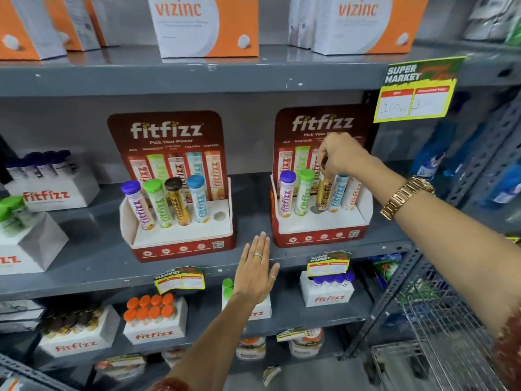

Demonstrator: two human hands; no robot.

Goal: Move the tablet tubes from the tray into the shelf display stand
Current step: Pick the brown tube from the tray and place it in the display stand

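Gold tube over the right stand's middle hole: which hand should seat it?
Right. The right hand already grips the gold tube by its cap, its base just above the open hole in the right stand. The left hand is flat and empty, low between the two stands.

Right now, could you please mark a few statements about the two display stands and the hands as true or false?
1. The right hand grips the gold tube by its top. True.
2. The left stand has every slot filled. False: its rightmost hole is empty.
3. The left hand holds a tube. False: it is open and flat, holding nothing.
4. The right stand holds a purple-capped tube at its left end. True.
5. The gold tube stands in the left stand. False: it is at the right stand's middle slot.
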